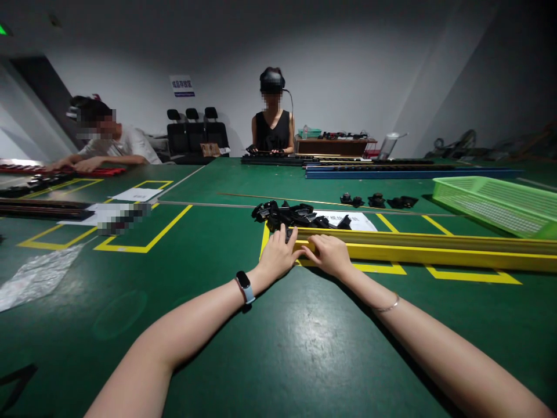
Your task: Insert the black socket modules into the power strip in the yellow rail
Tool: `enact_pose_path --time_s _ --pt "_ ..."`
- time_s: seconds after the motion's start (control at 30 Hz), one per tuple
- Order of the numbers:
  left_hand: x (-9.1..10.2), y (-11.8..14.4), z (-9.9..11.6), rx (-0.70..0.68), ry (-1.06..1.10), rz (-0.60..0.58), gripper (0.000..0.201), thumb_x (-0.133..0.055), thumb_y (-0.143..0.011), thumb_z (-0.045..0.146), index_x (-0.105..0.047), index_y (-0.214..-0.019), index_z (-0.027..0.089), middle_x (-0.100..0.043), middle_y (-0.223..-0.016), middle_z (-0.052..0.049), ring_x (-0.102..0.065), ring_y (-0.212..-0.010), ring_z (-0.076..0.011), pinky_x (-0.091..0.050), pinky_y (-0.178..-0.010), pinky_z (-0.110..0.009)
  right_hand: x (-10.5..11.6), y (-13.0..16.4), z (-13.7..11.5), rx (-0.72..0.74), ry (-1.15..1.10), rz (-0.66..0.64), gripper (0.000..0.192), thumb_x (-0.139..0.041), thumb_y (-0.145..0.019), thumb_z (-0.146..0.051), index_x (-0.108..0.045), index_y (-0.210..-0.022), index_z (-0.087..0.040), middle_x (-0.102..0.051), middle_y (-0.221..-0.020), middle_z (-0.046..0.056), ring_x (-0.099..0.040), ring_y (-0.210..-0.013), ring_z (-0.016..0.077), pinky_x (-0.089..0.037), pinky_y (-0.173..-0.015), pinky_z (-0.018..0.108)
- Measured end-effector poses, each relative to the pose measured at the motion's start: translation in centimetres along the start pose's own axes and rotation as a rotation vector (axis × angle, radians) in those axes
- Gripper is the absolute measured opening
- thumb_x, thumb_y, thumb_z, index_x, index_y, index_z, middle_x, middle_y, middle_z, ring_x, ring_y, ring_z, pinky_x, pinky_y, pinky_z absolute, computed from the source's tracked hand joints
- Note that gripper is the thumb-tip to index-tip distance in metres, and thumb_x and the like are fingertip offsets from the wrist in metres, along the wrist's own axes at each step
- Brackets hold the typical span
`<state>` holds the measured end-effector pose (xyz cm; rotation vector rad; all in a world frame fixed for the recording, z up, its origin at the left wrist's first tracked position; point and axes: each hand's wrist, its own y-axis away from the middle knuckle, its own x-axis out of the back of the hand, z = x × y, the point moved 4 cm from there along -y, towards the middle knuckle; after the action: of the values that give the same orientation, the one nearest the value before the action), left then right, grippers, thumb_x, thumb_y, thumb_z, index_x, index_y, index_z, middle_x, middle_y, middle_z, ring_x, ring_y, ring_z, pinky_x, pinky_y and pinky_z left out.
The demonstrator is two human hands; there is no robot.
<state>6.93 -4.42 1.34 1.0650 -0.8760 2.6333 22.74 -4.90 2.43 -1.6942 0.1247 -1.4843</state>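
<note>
A long yellow rail lies across the table, its left end at my hands. My left hand, with a smartwatch on the wrist, closes on a small black plastic part at that end. My right hand has its fingers curled over the rail just beside it. The two thumbs meet in front of the rail, and the fingers hide most of its end. Just behind my hands is a pile of black plastic parts, partly on a white paper sheet.
Several loose black parts lie farther back, near a green basket. A thin rod and blue rails lie beyond. Clear plastic wrap is at left. One person sits opposite, another at far left.
</note>
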Motion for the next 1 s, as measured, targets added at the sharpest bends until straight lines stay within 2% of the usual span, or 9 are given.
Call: enact_pose_path --time_s 0.27,0.5,0.7,0.87,1.0 --pt "0.0 0.0 0.5 0.002 0.216 0.043 0.058 -0.055 -0.084 0.037 -0.045 -0.138 0.017 -0.027 -0.152 -0.016 -0.023 -0.137 -0.0378 -0.009 -0.113 -0.053 -0.2 0.0 0.1 -0.001 -0.009 -0.016 0.033 -0.045 -0.091 -0.043 -0.061 -0.078 -0.017 -0.060 -0.067 0.005 -0.052 -0.064 0.0161 -0.028 -0.062 0.027" --pt "-0.7 0.0 0.6 -0.091 0.021 -0.027 0.054 -0.042 -0.089 0.024 -0.037 -0.143 0.016 -0.029 -0.151 -0.015 -0.027 -0.137 -0.0342 -0.016 -0.113 -0.050 -0.2 0.0 0.0 0.001 0.001 -0.020 0.033 -0.045 -0.092 -0.042 -0.062 -0.081 -0.017 -0.061 -0.068 0.005 -0.053 -0.065 0.0164 -0.031 -0.063 0.028" --pt "-0.8 0.0 1.0 -0.143 -0.112 -0.104 0.055 -0.036 -0.089 0.018 -0.034 -0.144 0.014 -0.031 -0.150 -0.017 -0.029 -0.136 -0.0342 -0.022 -0.111 -0.051 -0.1 0.0 0.0 -0.012 -0.058 0.010 0.030 -0.046 -0.092 -0.040 -0.062 -0.096 -0.015 -0.065 -0.078 0.006 -0.057 -0.069 0.0170 -0.036 -0.066 0.027" --pt "-0.5 0.0 1.0 -0.152 -0.051 -0.114 0.053 -0.040 -0.088 0.017 -0.038 -0.140 0.014 -0.036 -0.146 -0.017 -0.031 -0.135 -0.0317 -0.022 -0.113 -0.048 0.3 -0.1 -0.2 -0.063 -0.098 0.059 0.027 -0.046 -0.092 -0.037 -0.059 -0.104 -0.017 -0.062 -0.097 0.009 -0.058 -0.085 0.0195 -0.042 -0.069 0.027" --pt "0.4 0.2 1.0 -0.180 0.068 -0.030 0.044 -0.040 -0.090 0.021 -0.046 -0.132 0.015 -0.046 -0.135 -0.016 -0.039 -0.129 -0.0271 -0.026 -0.112 -0.042 0.5 -0.1 -0.4 -0.032 -0.126 0.093 0.020 -0.048 -0.091 -0.031 -0.060 -0.099 -0.017 -0.059 -0.102 0.011 -0.054 -0.093 0.0211 -0.044 -0.078 0.030"
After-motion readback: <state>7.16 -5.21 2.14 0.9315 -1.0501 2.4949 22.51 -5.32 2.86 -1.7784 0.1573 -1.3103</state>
